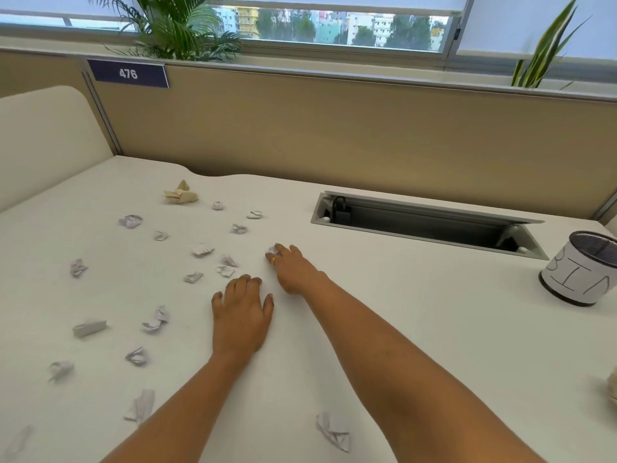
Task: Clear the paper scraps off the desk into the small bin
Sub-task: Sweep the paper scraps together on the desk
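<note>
Paper scraps (157, 320), small crumpled white wads, lay scattered over the smooth cream desk (400, 329), well left of the paper-wrapped mesh bin (581, 272); the right hand (292, 269) pinched one scrap (271, 251), the left hand (242, 315) rested flat, fingers relaxed.

I read desk top (400, 329) under left fingers (247, 283): smooth matt off-white | scrap (269, 251) in right fingers (284, 250): crumpled white paper | paper scraps (202, 250) left of fingers: same creased paper, one wad (181, 194) tan | bin (599, 243) far right of fingers: black metal mesh, white paper wrap (574, 279) | hatch (430, 208) beyond fingers: matt grey metal
</note>
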`<state>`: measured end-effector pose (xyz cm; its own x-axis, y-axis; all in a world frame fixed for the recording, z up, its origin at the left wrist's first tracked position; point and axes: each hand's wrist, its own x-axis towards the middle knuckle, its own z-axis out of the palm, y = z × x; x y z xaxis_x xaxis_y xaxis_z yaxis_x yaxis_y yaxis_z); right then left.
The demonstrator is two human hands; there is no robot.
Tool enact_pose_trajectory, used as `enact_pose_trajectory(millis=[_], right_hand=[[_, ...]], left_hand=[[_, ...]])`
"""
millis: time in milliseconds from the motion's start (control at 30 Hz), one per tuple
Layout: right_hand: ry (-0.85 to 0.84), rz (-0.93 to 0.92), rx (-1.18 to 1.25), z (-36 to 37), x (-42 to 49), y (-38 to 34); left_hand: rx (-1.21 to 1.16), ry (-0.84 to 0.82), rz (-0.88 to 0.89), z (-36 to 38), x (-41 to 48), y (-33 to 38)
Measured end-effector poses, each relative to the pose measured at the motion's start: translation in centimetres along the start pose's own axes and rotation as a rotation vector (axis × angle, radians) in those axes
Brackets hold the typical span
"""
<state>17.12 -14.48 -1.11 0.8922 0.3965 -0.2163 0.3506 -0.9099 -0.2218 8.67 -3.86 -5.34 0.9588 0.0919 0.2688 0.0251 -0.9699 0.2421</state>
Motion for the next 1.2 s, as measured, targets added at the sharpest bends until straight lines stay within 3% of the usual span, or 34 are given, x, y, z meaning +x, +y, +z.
enact_pose_trajectory(millis=[300, 400, 633, 800, 1000, 1100, 1200], right_hand=[[0.283, -0.018, -0.040, 0.8, -4.1, 2.5], [0.279, 0.100, 0.065, 0.5, -6.6, 4.2], [0.328, 0.411, 0.397, -0.6, -12.0, 10.8], [0.593, 0.461, 0.351, -2.9, -17.9, 16.4], [0.916, 0.656, 0.313, -8.0, -22.7, 23.1], [1.007, 0.745, 0.371, -9.1, -24.4, 25.6], [0.980, 0.877, 0.356, -9.6, -24.8, 27.5]], left_hand=[[-0.030, 0.002, -0.006, -0.5, -0.3, 0.5], [-0.046, -0.019, -0.005, -0.7, -0.4, 1.3], [-0.090, -0.161, 0.188, 0.2, -2.5, 7.8], [-0.128, -0.219, 0.288, 0.9, -3.2, 11.4], [-0.151, -0.188, 0.285, 1.1, -3.2, 11.4], [-0.146, -0.180, 0.282, 1.1, -3.2, 11.5], [-0.144, -0.172, 0.287, 1.1, -3.2, 11.5]])
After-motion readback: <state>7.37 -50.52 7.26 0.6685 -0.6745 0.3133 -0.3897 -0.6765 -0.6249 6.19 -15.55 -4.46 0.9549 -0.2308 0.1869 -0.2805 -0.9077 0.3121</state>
